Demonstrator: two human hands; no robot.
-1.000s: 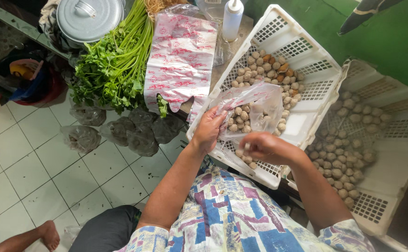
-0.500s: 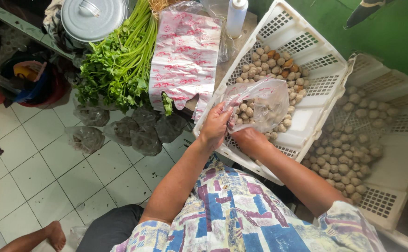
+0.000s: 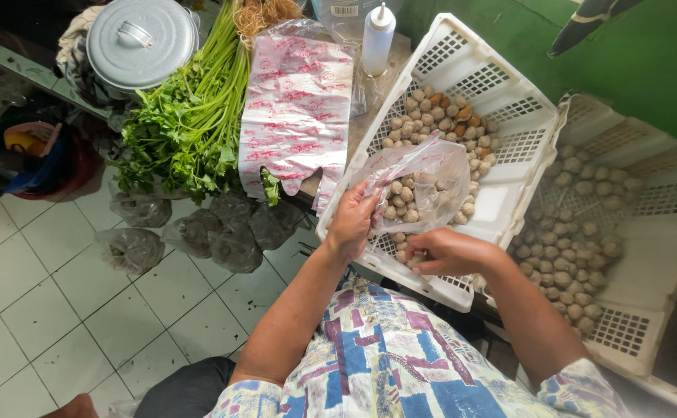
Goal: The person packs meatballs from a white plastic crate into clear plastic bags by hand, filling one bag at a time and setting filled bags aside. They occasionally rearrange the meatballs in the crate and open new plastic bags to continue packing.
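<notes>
The left hand pinches the rim of a clear plastic bag half full of small pale balls. The right hand, at its 4 o'clock, cups loosely beneath the bag. Both hover over a white slatted crate of balls. At 10 o'clock lie printed bags and leafy greens.

Red-printed clear bags beside white bottle

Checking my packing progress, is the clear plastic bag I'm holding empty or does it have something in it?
Partly filled: the clear plastic bag, held by the left hand, shows several round balls inside.
</notes>
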